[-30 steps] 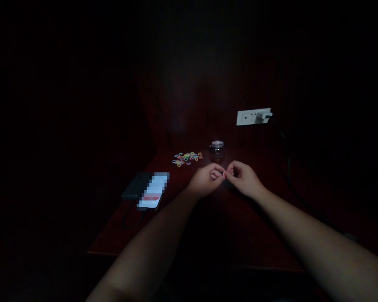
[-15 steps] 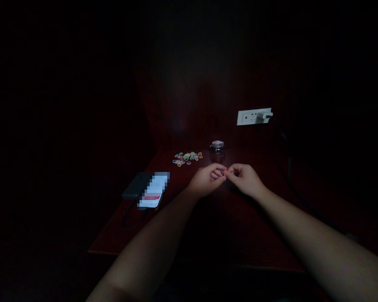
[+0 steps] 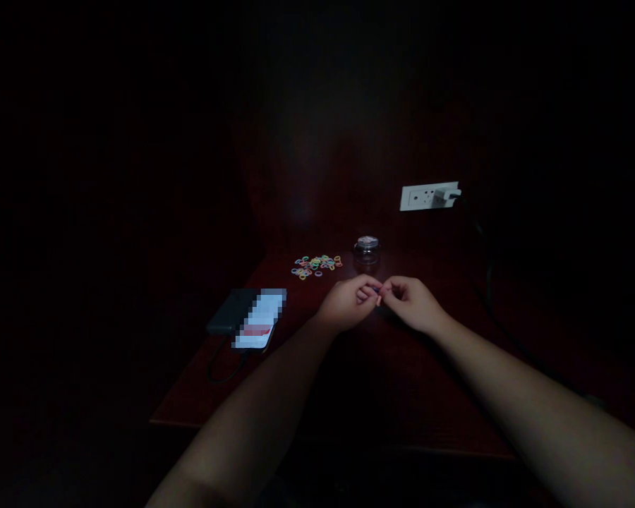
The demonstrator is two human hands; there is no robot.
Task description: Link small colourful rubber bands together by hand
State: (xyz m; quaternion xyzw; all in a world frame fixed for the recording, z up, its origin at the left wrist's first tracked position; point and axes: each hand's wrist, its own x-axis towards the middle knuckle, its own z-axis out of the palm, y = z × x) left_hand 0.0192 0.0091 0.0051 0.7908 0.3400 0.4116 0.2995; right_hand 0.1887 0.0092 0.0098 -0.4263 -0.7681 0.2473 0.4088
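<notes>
My left hand [image 3: 346,303] and my right hand [image 3: 410,302] meet fingertip to fingertip above the dark red table [image 3: 349,381]. Both are closed in a pinch on a tiny thing between them, too small and dim to name. Just beyond them lies a scatter of several small coloured rubber bands [image 3: 316,266]. A small clear jar [image 3: 367,252] stands to the right of the bands.
A phone on a dark power bank [image 3: 246,321] lies at the table's left, with a cable looping off the edge. A white wall socket [image 3: 428,197] holds a plug, and its dark cable [image 3: 490,282] drops down the right. The surroundings are almost black.
My hands have stayed together, with the fingertips closing in slightly. The view has shifted a little; nothing on the table has moved.
</notes>
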